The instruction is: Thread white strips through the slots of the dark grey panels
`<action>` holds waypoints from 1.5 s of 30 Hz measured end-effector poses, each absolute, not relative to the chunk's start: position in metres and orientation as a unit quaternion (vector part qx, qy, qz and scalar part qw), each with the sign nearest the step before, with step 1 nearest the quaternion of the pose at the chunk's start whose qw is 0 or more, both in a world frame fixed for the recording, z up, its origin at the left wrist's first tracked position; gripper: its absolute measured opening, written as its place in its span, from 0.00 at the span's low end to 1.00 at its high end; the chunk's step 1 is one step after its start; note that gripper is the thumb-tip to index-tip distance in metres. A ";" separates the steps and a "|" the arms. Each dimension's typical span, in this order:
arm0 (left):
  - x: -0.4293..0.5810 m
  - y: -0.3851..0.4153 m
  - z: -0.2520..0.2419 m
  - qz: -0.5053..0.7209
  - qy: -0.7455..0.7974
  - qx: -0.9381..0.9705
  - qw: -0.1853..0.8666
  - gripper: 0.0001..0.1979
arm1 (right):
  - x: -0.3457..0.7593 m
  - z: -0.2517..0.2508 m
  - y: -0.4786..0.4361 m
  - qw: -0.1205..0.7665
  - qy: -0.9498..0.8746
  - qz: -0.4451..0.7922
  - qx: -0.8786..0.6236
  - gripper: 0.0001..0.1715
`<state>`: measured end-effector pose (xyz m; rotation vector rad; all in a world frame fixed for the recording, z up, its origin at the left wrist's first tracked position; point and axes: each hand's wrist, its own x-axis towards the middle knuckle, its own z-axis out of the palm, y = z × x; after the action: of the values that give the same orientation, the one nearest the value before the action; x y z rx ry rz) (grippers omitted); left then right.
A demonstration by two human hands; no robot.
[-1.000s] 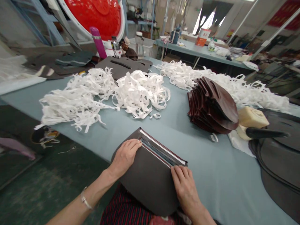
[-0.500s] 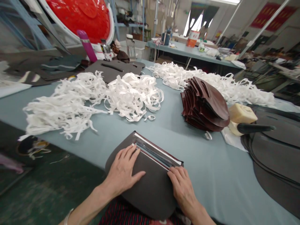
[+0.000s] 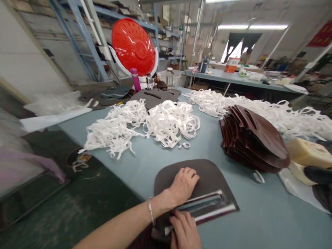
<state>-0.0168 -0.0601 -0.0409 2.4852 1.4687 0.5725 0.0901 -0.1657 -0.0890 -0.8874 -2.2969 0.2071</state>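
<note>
Brown leather panel lies under the flat, open left hand; right hand fingers press its zipper strip, best kept straight.

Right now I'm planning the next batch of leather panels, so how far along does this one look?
Done: a stack of brown panels sits at the right, with peeled white strips heaped behind. In hand: the left hand presses a dark panel flat while the right hand works its striped edge. How many remain isn't visible.

Dark brown leather panel, flat at table edge, zipper strip near-side.
</note>
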 end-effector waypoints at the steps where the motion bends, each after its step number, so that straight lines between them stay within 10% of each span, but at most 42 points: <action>1: -0.013 -0.057 -0.042 0.194 0.474 0.853 0.103 0.09 | 0.079 -0.086 -0.160 0.324 -0.878 0.108 -0.336 0.23; 14: -0.236 -0.048 -0.039 0.257 0.784 0.545 -0.149 0.16 | 0.067 -0.071 -0.105 0.355 -0.806 0.321 -0.349 0.07; 36: -0.284 -0.044 -0.038 0.295 0.752 0.550 -0.212 0.26 | -0.194 -0.027 0.062 0.352 -0.801 0.338 -0.347 0.19; 45: -0.310 -0.019 -0.049 0.173 0.760 0.596 -0.194 0.18 | -0.086 -0.047 0.000 0.303 -0.787 0.339 -0.418 0.11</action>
<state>-0.3097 -0.0186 -0.0486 2.1459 2.7343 0.6227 -0.0860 -0.0001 -0.0475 -1.1071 -2.0848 0.8972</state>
